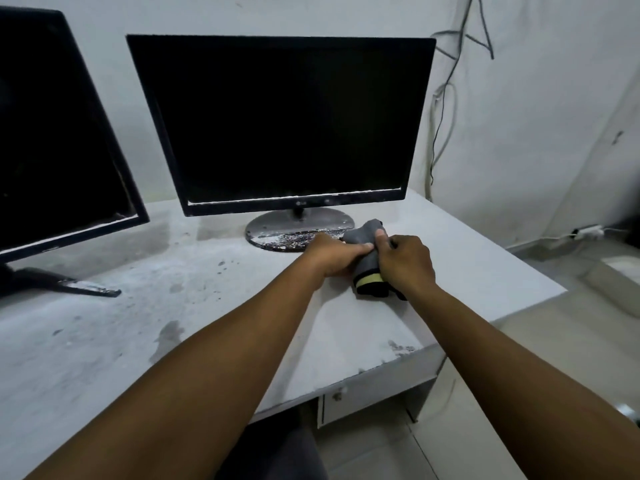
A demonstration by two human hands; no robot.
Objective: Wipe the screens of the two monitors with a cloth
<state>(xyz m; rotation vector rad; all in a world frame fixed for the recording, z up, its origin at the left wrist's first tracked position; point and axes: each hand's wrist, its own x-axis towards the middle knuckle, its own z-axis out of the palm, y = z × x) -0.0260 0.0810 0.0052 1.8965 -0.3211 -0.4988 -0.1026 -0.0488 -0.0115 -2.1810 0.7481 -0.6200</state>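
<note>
Counter [104, 341] is free at 9 o'clock — the monitor base [300, 229] blocks at 12, second monitor's foot [69, 284] at 10.

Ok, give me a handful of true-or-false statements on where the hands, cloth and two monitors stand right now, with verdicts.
1. Both hands grip the cloth. True: the left hand and right hand pinch it from either side.
2. The cloth is pressed against a screen. False: it is held low over the desk, in front of the round stand.
3. Both monitors are dark. True: the centre monitor and the left monitor show black screens.
4. The cloth is plain white. False: it is grey with a black and yellow band.
5. The desk surface is spotless. False: it looks dusty and stained.
</note>
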